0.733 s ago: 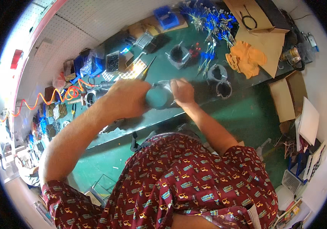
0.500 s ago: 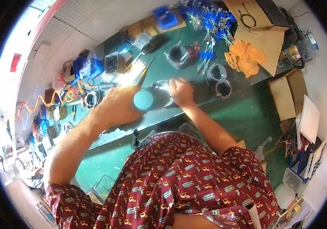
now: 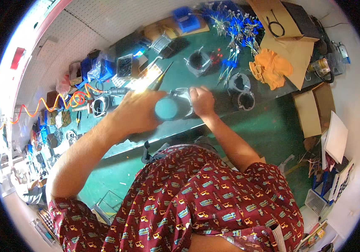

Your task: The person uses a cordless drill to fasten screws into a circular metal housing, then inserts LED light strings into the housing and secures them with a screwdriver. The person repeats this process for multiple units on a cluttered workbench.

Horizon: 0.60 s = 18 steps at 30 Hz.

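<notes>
Near the bench's front edge, my left hand (image 3: 140, 111) is closed round a hand tool with a round teal end (image 3: 166, 108), seen end-on. Its working tip is hidden beneath that end. Right beside it, my right hand (image 3: 203, 101) grips the edge of a grey ring-shaped housing (image 3: 184, 93) with curled fingers. Hand and tool cover part of the housing. Further back on the green bench stands a similar grey housing (image 3: 198, 61). Two more round housings, one grey (image 3: 239, 82) and one darker (image 3: 246, 101), lie to the right.
An orange coiled hose (image 3: 78, 98) runs to a dark fitting (image 3: 117, 90) left of my hand. Blue-tipped wires (image 3: 236, 31), orange gloves (image 3: 270, 67) and cardboard (image 3: 281, 44) lie at the back right. Blue bins (image 3: 186, 20) and a tray of small parts (image 3: 125, 66) line the back.
The tool's teal end has shifted slightly to the right in the view. Both hands keep their grips, and the right hand has moved slightly right.
</notes>
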Tool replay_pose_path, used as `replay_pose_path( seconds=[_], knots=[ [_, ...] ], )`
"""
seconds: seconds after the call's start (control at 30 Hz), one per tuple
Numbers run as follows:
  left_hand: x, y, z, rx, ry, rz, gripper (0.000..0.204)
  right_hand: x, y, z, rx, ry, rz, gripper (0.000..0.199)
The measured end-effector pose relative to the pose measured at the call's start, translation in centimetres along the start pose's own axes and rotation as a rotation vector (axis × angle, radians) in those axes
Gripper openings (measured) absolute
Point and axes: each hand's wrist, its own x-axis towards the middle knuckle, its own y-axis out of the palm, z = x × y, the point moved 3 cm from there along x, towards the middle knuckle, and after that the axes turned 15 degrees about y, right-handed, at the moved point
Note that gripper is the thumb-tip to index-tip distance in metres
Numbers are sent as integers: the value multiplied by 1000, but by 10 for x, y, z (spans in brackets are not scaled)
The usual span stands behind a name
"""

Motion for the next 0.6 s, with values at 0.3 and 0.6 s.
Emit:
replay_pose_path(
  seconds=[0.3,0.6],
  knots=[
    [37,-8,-6,66,200,-14,43,5,-7,-1,-366,-228,50,27],
    [41,-4,5,-11,106,138,29,2,-11,7,-220,-76,-2,26]
  ],
)
